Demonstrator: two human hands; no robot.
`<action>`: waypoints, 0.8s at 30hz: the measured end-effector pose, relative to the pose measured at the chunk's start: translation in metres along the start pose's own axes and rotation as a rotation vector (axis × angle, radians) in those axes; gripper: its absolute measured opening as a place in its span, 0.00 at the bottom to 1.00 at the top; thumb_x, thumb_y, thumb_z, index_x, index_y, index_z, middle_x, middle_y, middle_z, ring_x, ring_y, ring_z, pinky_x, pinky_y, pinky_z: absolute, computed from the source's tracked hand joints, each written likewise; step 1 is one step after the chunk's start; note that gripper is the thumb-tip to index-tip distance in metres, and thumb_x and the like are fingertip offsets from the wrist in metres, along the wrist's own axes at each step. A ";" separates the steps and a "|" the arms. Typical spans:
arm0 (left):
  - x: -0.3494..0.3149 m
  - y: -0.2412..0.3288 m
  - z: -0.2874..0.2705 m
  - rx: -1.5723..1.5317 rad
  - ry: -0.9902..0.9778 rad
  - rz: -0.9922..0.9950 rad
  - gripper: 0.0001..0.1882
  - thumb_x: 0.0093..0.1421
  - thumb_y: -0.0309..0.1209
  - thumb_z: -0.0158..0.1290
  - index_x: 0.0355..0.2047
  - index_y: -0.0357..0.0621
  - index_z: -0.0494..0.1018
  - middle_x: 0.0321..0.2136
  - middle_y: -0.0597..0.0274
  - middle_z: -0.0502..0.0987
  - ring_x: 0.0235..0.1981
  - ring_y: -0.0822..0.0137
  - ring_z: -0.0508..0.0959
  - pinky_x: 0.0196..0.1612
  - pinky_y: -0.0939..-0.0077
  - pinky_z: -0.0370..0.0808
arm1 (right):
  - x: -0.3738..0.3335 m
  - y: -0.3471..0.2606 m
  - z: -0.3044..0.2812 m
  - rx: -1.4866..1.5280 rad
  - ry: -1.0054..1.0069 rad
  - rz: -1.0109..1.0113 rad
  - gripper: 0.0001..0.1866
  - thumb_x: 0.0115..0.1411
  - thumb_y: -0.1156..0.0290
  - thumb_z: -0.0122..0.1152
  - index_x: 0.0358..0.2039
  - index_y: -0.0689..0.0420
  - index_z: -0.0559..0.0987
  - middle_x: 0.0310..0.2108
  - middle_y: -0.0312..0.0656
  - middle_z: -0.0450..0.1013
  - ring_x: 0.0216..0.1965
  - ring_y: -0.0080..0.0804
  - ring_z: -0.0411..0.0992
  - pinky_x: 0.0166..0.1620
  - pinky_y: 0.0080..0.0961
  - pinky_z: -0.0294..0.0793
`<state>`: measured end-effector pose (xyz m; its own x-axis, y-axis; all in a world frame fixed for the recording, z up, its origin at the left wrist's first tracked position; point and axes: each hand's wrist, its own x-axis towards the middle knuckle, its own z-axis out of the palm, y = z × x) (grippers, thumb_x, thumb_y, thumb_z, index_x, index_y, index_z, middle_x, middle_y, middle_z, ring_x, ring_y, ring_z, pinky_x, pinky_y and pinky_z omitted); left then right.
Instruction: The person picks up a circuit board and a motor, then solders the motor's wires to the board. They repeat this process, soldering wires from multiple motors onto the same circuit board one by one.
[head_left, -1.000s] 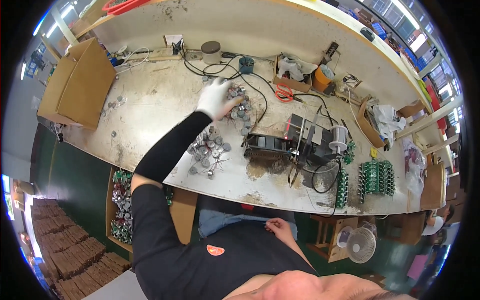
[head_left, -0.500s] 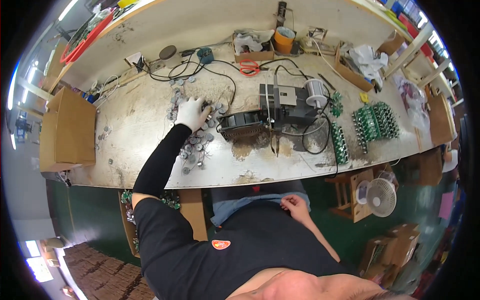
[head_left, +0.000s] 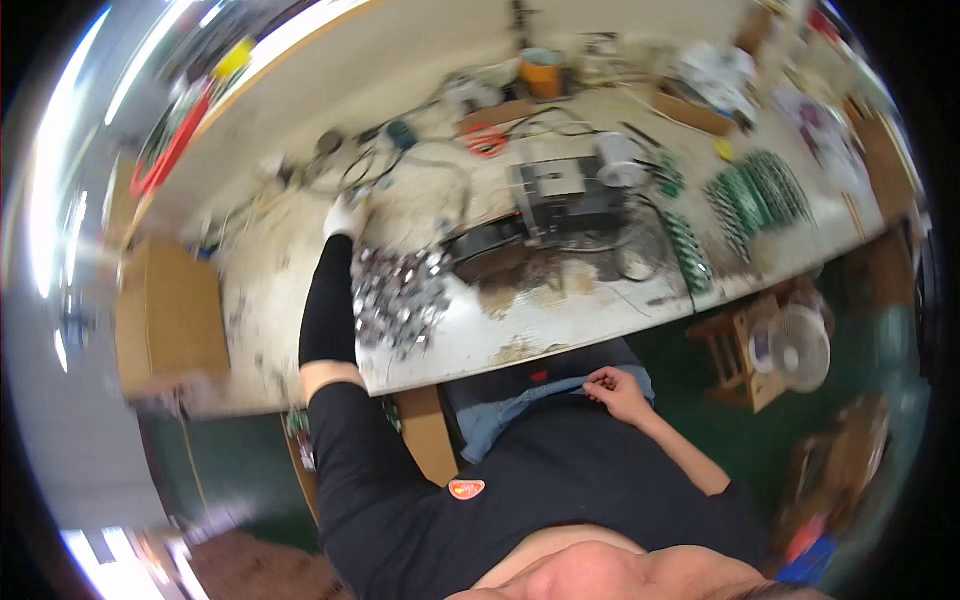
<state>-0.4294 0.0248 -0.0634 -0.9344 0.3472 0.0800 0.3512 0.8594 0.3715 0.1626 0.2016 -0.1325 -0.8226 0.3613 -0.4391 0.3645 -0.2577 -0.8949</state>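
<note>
My left hand [head_left: 345, 217], in a white glove with a black sleeve up the forearm, reaches over the left part of the workbench [head_left: 560, 335]. Motion smears its fingers, so I cannot tell whether it holds anything. It lies at the far edge of a heap of small round metal parts with thin wires [head_left: 400, 300]. My bare right hand [head_left: 617, 393] rests low in front of my body, beside the blue cloth [head_left: 485, 425] at my waist. Its fingers are curled together and nothing shows in them.
A black bench device [head_left: 570, 205] with a white spool [head_left: 622, 160] and fan [head_left: 487, 245] stands mid-bench. Green circuit boards [head_left: 755, 205] lie in rows at right. A cardboard box [head_left: 172, 320] stands at left; red-handled scissors [head_left: 486, 141] and cables lie behind.
My left hand has moved off the middle of the metal parts to their far left edge. The view has turned and blurred. My right hand stays near my waist.
</note>
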 end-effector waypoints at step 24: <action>-0.076 0.011 -0.015 0.230 -0.157 0.134 0.23 0.49 0.49 0.59 0.27 0.37 0.79 0.24 0.44 0.79 0.31 0.50 0.81 0.36 0.62 0.75 | 0.075 -0.150 -0.184 -0.764 0.733 -0.182 0.14 0.50 0.63 0.57 0.32 0.58 0.81 0.32 0.52 0.76 0.36 0.50 0.74 0.40 0.41 0.73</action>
<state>-0.3556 0.0020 -0.0518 -0.8645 0.5013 -0.0367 0.4916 0.8584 0.1464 0.1267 0.4323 -0.0458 -0.5224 0.8526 -0.0079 0.6484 0.3912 -0.6531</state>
